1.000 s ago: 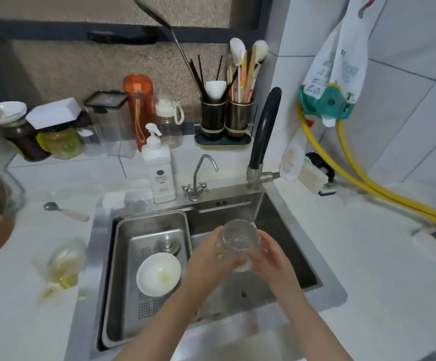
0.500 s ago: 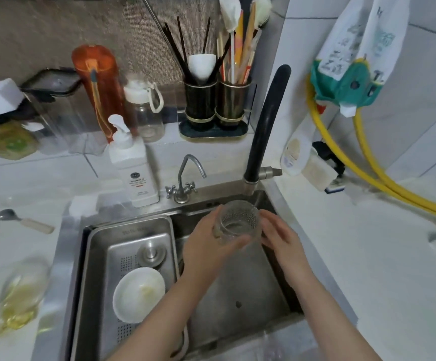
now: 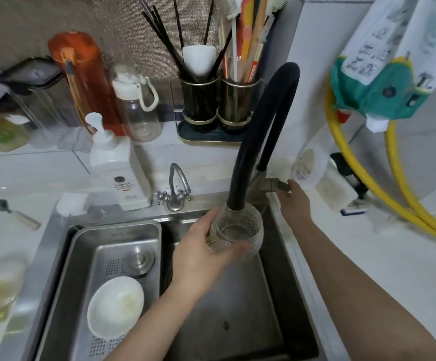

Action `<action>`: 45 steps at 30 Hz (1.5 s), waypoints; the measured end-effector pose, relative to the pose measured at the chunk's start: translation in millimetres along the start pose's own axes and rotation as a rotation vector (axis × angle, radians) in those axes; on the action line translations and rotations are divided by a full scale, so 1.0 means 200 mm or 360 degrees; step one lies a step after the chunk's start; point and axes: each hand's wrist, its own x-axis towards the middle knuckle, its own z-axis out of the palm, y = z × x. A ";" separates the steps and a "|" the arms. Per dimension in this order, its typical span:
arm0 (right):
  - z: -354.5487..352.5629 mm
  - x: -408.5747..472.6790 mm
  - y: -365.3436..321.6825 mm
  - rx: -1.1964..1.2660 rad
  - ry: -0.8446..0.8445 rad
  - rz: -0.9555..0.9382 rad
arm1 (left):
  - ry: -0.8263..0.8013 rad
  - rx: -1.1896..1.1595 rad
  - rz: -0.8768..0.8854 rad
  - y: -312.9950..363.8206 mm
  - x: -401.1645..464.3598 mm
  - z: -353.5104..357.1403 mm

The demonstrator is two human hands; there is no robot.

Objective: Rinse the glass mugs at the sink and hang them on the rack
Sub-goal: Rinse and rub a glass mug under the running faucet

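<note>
The left hand (image 3: 201, 252) grips a glass mug (image 3: 237, 231), fingers curled round its side and under its base, holding it upright over the sink (image 3: 237, 308). The mug sits directly beneath the spout end of the black tap hose (image 3: 261, 131), and the nozzle reaches to the mug's rim or just inside it. The glass has a dimpled texture, and whether water stands in it cannot be told.

The right hand (image 3: 293, 198) reaches to the metal tap handle (image 3: 273, 184) at the base of the hose. Its fingertips touch the end of the handle, but whether they curl round it or only press against it cannot be told.

In the left part of the sink lies a steel drain tray (image 3: 86, 256) holding a white bowl (image 3: 115, 306) and a round metal plug (image 3: 140, 257). Behind the sink stand a small chrome tap (image 3: 175, 190), a white soap pump bottle (image 3: 115, 162), an orange bottle (image 3: 81, 76), a clear bottle with a white cap (image 3: 136, 108), and 2 dark utensil holders (image 3: 219, 102) filled with chopsticks. A spoon (image 3: 13, 213) lies on the counter to the left, and yellow hoses (image 3: 394, 183) run along the wall at right.
</note>
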 end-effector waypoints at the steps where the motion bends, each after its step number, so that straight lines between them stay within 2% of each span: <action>1: 0.00 0.03 0.00 -0.0043 0.0010 0.0009 | 0.0016 0.0008 -0.0007 0.00 0.00 0.00; 6: -0.01 0.12 0.06 -0.0123 0.0114 0.0004 | 0.0055 0.0015 -0.0017 0.00 -0.01 0.02; 16: -0.02 0.18 0.13 -0.0163 0.0094 -0.0079 | 0.0111 0.0012 -0.0074 -0.08 -0.04 0.06; 23: -0.03 0.19 0.14 -0.0090 0.0100 -0.0087 | 0.0133 0.0003 -0.0080 -0.11 -0.06 0.06; 28: 0.00 0.11 0.12 0.0054 0.0051 0.0023 | 0.0125 0.0016 -0.0073 -0.12 -0.06 0.07; 32: 0.03 -0.17 0.13 0.0440 -0.0081 0.0031 | 0.0125 0.0015 -0.0070 -0.11 -0.05 0.05; 35: 0.08 -0.39 0.22 0.0685 -0.0444 -0.0155 | 0.0121 0.0017 -0.0057 -0.13 -0.04 0.03; 39: 0.10 -0.57 0.15 0.0653 -0.0939 -0.0599 | 0.0084 -0.0004 -0.0003 -0.13 -0.04 -0.02; 42: 0.10 -0.62 0.08 0.0659 -0.0916 -0.0841 | 0.0016 0.0012 0.0048 -0.14 -0.02 -0.02; 45: 0.12 -0.64 0.11 0.0773 -0.0792 -0.0641 | -0.0124 -0.0032 0.0090 -0.14 -0.04 -0.02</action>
